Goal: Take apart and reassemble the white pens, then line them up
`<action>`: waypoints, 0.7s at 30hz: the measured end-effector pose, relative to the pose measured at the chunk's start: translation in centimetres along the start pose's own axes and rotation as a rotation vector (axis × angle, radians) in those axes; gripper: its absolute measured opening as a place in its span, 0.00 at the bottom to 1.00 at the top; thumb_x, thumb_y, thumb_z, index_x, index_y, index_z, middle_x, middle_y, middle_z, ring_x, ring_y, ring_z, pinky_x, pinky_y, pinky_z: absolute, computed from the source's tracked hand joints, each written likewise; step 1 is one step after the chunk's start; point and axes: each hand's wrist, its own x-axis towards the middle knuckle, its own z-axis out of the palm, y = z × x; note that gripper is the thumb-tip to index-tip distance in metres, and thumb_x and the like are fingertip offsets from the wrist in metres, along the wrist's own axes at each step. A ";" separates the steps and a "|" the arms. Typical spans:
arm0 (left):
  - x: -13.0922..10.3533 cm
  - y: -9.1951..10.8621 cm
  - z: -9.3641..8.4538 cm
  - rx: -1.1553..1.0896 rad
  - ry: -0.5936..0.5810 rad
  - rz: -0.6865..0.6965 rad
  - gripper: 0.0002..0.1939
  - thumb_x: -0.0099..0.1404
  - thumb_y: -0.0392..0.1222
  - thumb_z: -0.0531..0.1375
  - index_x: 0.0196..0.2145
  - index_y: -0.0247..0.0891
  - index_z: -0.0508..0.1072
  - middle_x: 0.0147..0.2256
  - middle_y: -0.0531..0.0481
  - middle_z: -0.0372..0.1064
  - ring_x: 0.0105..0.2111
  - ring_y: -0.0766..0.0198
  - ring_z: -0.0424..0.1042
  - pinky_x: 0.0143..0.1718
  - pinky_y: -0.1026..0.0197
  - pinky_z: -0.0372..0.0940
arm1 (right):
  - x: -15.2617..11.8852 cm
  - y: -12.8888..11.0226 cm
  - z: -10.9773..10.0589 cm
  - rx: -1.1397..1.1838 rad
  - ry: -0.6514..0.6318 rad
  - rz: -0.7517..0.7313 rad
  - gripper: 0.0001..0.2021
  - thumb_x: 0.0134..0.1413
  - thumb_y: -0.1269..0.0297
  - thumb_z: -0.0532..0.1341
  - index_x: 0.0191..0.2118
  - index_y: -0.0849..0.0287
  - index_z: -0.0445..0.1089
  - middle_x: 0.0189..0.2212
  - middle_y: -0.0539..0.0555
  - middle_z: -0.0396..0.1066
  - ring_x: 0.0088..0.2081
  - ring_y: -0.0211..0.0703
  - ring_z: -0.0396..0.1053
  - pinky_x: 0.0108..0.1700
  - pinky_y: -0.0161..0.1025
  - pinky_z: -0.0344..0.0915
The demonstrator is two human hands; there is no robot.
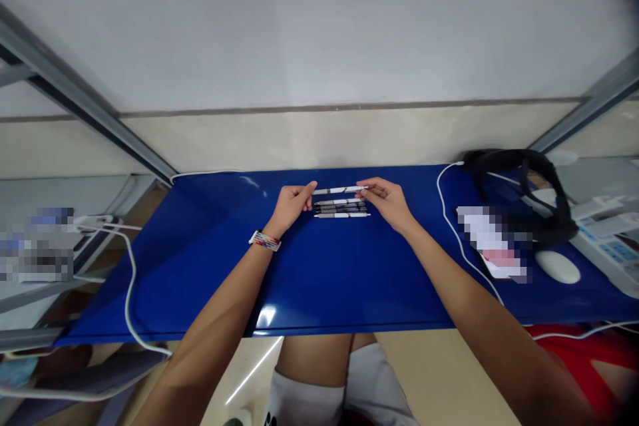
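Both my hands hold one white pen [340, 190] level, between them, near the back of the blue table. Its left end is pinched by my left hand [295, 203], thumb on top; a striped band circles that wrist. At the pen's right end, the fingers of my right hand [383, 198] are closed on it. Just in front of the held pen, several more pens [342, 208] lie side by side in a row, white and dark ones, all pointing left to right. My right fingertips are close to the ends of the row.
On the blue table [349, 279], a white cable [452, 226] runs along the right. Beyond it are a phone [494, 246], a white mouse [558, 267] and a black headset-like strap [524, 186]. A pale wall [319, 136] borders the back edge. Another white cable [130, 293] hangs at the left.
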 end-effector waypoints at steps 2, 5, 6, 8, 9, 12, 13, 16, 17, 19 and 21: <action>0.1 0.0 0.0 -0.018 -0.005 -0.016 0.37 0.70 0.71 0.63 0.16 0.40 0.70 0.17 0.50 0.68 0.19 0.67 0.64 0.28 0.60 0.59 | -0.1 0.1 0.1 -0.008 0.010 -0.014 0.19 0.57 0.44 0.77 0.46 0.52 0.84 0.35 0.55 0.85 0.43 0.55 0.85 0.50 0.53 0.80; 0.2 -0.2 0.0 -0.033 -0.017 -0.022 0.38 0.70 0.72 0.63 0.15 0.40 0.68 0.17 0.50 0.68 0.19 0.66 0.64 0.28 0.60 0.58 | -0.3 0.1 0.3 -0.025 0.031 -0.043 0.17 0.59 0.45 0.75 0.46 0.52 0.84 0.35 0.55 0.85 0.43 0.55 0.85 0.50 0.52 0.80; 0.3 -0.3 0.0 -0.034 -0.023 -0.018 0.38 0.70 0.72 0.63 0.15 0.40 0.68 0.17 0.49 0.68 0.19 0.66 0.64 0.28 0.60 0.58 | -0.3 0.2 0.4 -0.032 0.038 -0.052 0.17 0.60 0.46 0.75 0.46 0.51 0.84 0.35 0.55 0.85 0.42 0.54 0.85 0.50 0.52 0.79; 0.3 -0.4 0.0 -0.030 -0.031 -0.007 0.38 0.70 0.72 0.63 0.15 0.41 0.68 0.17 0.49 0.68 0.19 0.67 0.63 0.27 0.60 0.57 | -0.4 0.2 0.4 -0.046 0.054 -0.064 0.16 0.61 0.47 0.75 0.46 0.51 0.84 0.35 0.54 0.85 0.42 0.54 0.85 0.51 0.53 0.80; 0.3 -0.5 0.0 -0.029 -0.034 -0.003 0.38 0.71 0.72 0.63 0.15 0.41 0.68 0.17 0.49 0.69 0.18 0.67 0.62 0.26 0.60 0.56 | -0.4 0.2 0.4 -0.049 0.061 -0.067 0.16 0.61 0.46 0.75 0.46 0.51 0.84 0.35 0.54 0.85 0.42 0.55 0.85 0.51 0.53 0.80; 0.3 -0.5 0.1 -0.033 -0.035 -0.004 0.38 0.71 0.72 0.63 0.15 0.41 0.66 0.17 0.49 0.69 0.18 0.67 0.61 0.26 0.60 0.55 | -0.4 0.1 0.4 -0.051 0.068 -0.074 0.16 0.60 0.46 0.75 0.46 0.51 0.84 0.36 0.54 0.84 0.43 0.56 0.85 0.52 0.54 0.80; 0.3 -0.5 0.1 -0.039 -0.032 -0.006 0.39 0.71 0.72 0.62 0.15 0.41 0.65 0.17 0.49 0.68 0.18 0.67 0.61 0.26 0.60 0.55 | -0.4 0.1 0.5 -0.050 0.066 -0.074 0.16 0.60 0.46 0.75 0.46 0.51 0.84 0.36 0.54 0.84 0.43 0.55 0.85 0.52 0.54 0.80; 0.2 -0.6 0.2 -0.064 -0.023 0.000 0.39 0.72 0.72 0.61 0.16 0.42 0.62 0.16 0.50 0.66 0.19 0.65 0.64 0.27 0.59 0.57 | -0.4 0.2 0.7 -0.041 0.061 -0.066 0.15 0.60 0.48 0.75 0.46 0.51 0.84 0.35 0.54 0.84 0.42 0.54 0.85 0.50 0.52 0.79; 0.2 -0.6 0.3 -0.069 -0.022 0.010 0.38 0.72 0.72 0.61 0.16 0.42 0.63 0.16 0.50 0.65 0.20 0.65 0.66 0.28 0.59 0.58 | -0.3 0.3 0.8 -0.032 0.063 -0.061 0.14 0.60 0.49 0.75 0.45 0.51 0.83 0.35 0.54 0.84 0.42 0.54 0.85 0.50 0.51 0.79; 0.2 -0.6 0.4 -0.070 -0.022 0.031 0.37 0.73 0.72 0.60 0.18 0.41 0.66 0.18 0.50 0.67 0.21 0.64 0.68 0.30 0.59 0.61 | -0.2 0.6 0.9 -0.013 0.072 -0.048 0.13 0.60 0.51 0.75 0.45 0.51 0.83 0.34 0.53 0.84 0.41 0.53 0.85 0.49 0.50 0.79; 0.1 -0.5 0.6 -0.066 -0.022 0.047 0.36 0.74 0.72 0.60 0.21 0.40 0.72 0.19 0.49 0.69 0.22 0.63 0.69 0.30 0.59 0.62 | 0.0 0.9 1.0 0.000 0.084 -0.031 0.13 0.60 0.52 0.74 0.45 0.52 0.83 0.33 0.53 0.83 0.40 0.52 0.85 0.48 0.49 0.79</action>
